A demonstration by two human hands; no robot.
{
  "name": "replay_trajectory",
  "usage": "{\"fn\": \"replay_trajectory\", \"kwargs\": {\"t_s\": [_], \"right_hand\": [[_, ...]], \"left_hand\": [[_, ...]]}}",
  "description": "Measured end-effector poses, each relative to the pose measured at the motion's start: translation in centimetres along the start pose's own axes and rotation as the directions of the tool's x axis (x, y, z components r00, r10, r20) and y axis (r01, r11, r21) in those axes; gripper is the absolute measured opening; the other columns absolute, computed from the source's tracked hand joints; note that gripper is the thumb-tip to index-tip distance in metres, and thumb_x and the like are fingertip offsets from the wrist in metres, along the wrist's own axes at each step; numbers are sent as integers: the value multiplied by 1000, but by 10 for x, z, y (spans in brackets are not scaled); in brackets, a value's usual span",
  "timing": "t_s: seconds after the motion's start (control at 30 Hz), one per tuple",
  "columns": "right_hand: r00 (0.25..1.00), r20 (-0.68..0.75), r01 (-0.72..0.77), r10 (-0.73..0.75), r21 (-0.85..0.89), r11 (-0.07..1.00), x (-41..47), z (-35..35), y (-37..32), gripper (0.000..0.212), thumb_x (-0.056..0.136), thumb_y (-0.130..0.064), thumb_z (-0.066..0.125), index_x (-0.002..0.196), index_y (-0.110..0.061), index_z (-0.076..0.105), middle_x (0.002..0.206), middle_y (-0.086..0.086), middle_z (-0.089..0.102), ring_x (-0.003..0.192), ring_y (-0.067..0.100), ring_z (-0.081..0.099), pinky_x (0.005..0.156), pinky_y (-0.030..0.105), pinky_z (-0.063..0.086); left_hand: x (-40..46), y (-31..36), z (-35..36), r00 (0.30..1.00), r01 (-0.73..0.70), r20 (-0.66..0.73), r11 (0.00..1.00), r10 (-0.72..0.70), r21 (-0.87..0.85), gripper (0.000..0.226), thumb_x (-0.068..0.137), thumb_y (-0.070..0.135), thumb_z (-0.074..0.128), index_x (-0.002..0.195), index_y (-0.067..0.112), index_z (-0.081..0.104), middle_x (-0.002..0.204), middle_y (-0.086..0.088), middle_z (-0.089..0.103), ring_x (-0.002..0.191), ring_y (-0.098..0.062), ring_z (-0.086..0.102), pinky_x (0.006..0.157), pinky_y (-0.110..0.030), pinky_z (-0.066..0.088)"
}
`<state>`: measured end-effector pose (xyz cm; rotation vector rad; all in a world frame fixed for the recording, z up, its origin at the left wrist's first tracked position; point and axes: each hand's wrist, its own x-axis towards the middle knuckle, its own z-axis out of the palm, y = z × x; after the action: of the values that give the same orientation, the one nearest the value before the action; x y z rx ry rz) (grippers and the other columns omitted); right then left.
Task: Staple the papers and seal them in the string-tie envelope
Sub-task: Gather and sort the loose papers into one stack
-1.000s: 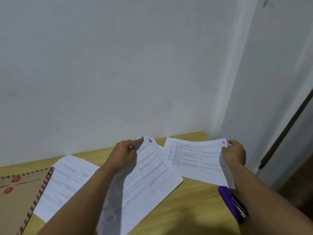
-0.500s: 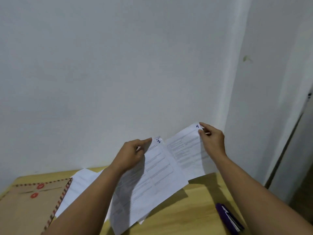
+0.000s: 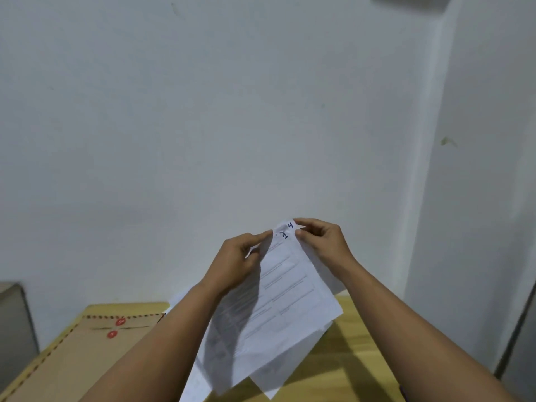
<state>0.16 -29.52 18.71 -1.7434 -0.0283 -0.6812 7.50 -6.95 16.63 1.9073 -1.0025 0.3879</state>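
White printed papers (image 3: 278, 303) hang lifted above the wooden table (image 3: 356, 352), their top corners pinched together: the left hand (image 3: 236, 264) closes on one side, the right hand (image 3: 320, 240) on the other beside handwritten numbers. Left of the papers, the brown string-tie envelope (image 3: 78, 355) lies flat on the table.

White printed papers (image 3: 278, 303) held tilted above the desk; brown string-tie envelope (image 3: 84, 352) flat at left.
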Motion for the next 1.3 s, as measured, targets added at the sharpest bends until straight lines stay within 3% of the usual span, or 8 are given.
{"fn": "replay_trajectory", "kwargs": {"t_s": [0.37,0.53,0.67,0.8,0.93,1.03,1.1,1.3], "right_hand": [[985,144,-126,99,192,973,-16,39,-17,20,101,-10,67,109,-20,82,103,5,82,89,16,77,78,30,61],[989,118,-114,94,175,978,-14,47,-8,19,102,-17,67,110,-23,83,110,1,81,106,21,76,98,40,60],[993,106,-68,54,130,989,-16,51,-2,24,92,-12,80,113,-23,82,93,9,77,92,11,73,97,24,55],[993,112,-61,47,124,990,-15,52,0,27,90,-8,81,113,-22,81,87,6,72,86,10,71,93,20,55],[991,123,-71,53,151,986,-14,52,0,28,89,-9,83,113,-21,81,87,6,76,88,10,73,93,20,56],[991,113,-81,65,143,986,-12,52,-1,27,88,-9,83,112,-21,81,91,13,78,88,10,74,92,21,56],[993,101,-66,55,108,992,-11,53,-1,26,90,-9,82,113,-23,81,90,9,77,87,8,74,88,19,56],[985,148,-86,83,13,996,-13,52,12,28,96,-9,73,121,-22,77,84,8,73,81,17,73,85,29,60]], "left_hand": [[-10,-6,-24,998,33,-49,999,-32,18,55,93,2,58,133,39,65,78,19,60,68,-4,49,67,-15,39],[-12,-13,-25,998,30,-59,998,-28,47,52,95,7,60,133,42,64,82,8,63,73,-9,53,70,-24,45],[-15,-17,-23,997,41,-65,997,-37,72,51,95,8,60,134,41,63,81,10,61,74,-9,54,69,-21,44],[-18,-21,-22,996,54,-81,993,-45,110,52,96,13,61,137,45,58,104,16,61,93,-3,56,76,-19,45],[-18,-23,-27,990,125,-79,983,-115,138,54,99,29,58,147,48,44,128,20,57,111,-2,56,91,-27,50],[-16,-22,-32,982,187,-9,982,-187,27,49,99,25,57,143,44,52,98,11,74,87,-8,66,80,-31,56],[-13,-18,-35,982,189,9,982,-189,12,46,97,19,56,135,45,60,87,7,74,77,-10,66,71,-30,55],[-8,-22,-44,959,283,24,959,-283,0,45,97,17,55,131,45,64,91,12,76,83,-4,71,77,-30,61]]}}
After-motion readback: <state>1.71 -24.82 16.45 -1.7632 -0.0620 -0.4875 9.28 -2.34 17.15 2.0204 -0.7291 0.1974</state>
